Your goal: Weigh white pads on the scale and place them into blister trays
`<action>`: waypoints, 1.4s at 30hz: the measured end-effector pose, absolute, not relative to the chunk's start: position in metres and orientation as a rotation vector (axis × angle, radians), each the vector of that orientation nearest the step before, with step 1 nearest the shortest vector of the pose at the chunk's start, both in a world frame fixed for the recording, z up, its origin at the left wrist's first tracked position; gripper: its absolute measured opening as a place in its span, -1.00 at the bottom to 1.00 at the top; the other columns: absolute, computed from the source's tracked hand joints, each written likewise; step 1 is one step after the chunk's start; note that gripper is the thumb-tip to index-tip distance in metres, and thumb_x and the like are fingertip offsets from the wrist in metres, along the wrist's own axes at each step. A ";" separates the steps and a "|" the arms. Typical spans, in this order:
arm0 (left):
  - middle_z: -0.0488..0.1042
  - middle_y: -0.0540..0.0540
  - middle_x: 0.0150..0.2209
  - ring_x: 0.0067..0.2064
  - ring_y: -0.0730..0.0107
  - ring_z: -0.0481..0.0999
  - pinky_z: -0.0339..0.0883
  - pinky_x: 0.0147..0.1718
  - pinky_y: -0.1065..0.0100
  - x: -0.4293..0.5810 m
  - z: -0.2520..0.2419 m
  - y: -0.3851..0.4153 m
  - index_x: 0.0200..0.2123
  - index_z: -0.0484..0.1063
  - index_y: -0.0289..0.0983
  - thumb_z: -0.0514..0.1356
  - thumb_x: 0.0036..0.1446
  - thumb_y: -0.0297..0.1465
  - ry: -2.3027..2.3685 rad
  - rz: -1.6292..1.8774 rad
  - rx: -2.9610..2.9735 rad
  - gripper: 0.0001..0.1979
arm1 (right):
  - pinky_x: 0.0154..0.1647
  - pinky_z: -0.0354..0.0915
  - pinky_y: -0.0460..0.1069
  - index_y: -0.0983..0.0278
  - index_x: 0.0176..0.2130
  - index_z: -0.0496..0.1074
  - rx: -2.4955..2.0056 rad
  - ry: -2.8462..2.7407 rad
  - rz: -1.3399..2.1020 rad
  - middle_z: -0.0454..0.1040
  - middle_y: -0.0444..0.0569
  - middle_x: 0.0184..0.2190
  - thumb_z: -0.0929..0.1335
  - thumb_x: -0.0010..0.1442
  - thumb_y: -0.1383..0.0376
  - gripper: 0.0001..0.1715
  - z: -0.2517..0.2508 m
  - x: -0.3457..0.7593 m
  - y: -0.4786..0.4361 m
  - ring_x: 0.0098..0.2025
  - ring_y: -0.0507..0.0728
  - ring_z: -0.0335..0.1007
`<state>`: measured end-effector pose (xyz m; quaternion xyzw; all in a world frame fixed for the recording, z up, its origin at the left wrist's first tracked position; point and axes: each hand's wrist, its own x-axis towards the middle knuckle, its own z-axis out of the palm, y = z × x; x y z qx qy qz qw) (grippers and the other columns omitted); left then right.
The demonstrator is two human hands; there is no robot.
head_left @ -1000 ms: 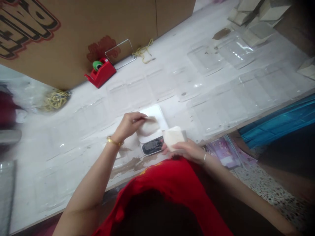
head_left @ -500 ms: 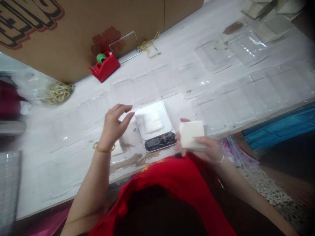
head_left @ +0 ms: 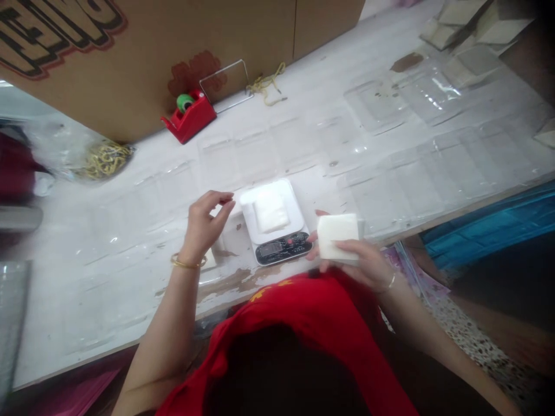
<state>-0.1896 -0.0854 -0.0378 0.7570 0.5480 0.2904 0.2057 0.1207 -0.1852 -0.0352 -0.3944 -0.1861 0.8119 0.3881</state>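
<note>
A small white kitchen scale (head_left: 286, 225) with a dark display sits near the table's front edge. On its platform lies a small white folded pad (head_left: 271, 210). My left hand (head_left: 207, 221) hovers just left of the scale, fingers loosely curled and apart, holding nothing. My right hand (head_left: 362, 261) is to the right of the scale and grips a stack of white square pads (head_left: 337, 235), thumb beneath and fingers across its front edge.
The white table (head_left: 130, 277) is covered with rows of flat clear plastic bags (head_left: 403, 179). A red tape dispenser (head_left: 189, 119) and a large cardboard box (head_left: 143, 63) stand at the back. Rubber bands in a bag (head_left: 102, 160) lie at left. Pale boxes (head_left: 468, 29) sit far right.
My left hand laid the white pad on the scale, let go and drew back to the left. My right hand lifted its stack slightly and moved it to the right.
</note>
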 end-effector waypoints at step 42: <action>0.50 -0.13 -0.21 -0.18 0.26 0.39 0.16 -0.18 0.18 -0.094 -0.031 -0.131 -0.24 0.33 -0.23 0.11 0.24 -0.53 0.935 0.784 2.555 -0.91 | -0.30 0.49 0.09 0.34 -0.29 0.49 -1.027 -0.311 2.258 0.60 0.00 -0.44 0.40 0.04 0.30 -0.81 -0.048 0.073 -0.178 -0.46 0.20 0.57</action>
